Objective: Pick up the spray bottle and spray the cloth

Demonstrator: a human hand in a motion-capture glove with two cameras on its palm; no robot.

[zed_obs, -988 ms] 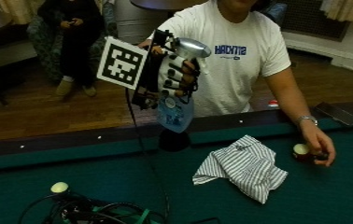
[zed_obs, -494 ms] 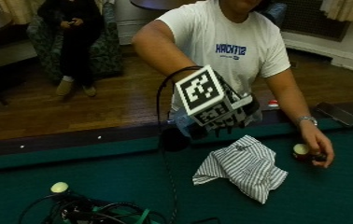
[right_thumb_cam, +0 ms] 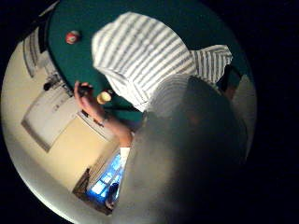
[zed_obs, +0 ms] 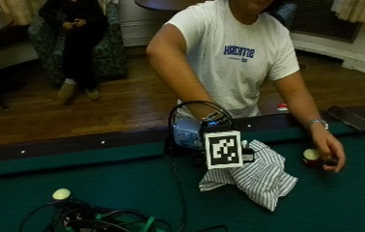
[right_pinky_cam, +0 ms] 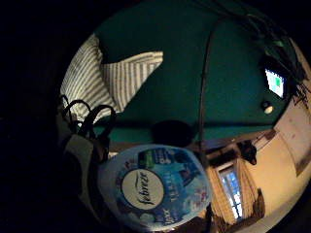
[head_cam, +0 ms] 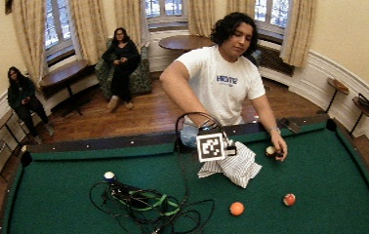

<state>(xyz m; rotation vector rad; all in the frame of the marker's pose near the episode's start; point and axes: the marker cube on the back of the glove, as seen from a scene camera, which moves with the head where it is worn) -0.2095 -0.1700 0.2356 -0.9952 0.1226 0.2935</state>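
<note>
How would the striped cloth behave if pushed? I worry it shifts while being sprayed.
The striped cloth lies rumpled in folds on the green felt, so it is probably floppy and light. A push would likely bunch it rather than slide it whole.

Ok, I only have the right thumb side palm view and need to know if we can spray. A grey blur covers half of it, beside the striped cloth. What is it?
Observer: The Febreze spray bottle. The little finger side view shows its label close to the palm.
Operator: Is the hand over the cloth?
Observer: Not quite. In the outside view the right hand holds the bottle at the table's rail, beside the striped cloth.
Operator: Anything else near the cloth?
Observer: In the wide outside view an orange ball lies on the felt past the cloth, apart from it.
</note>
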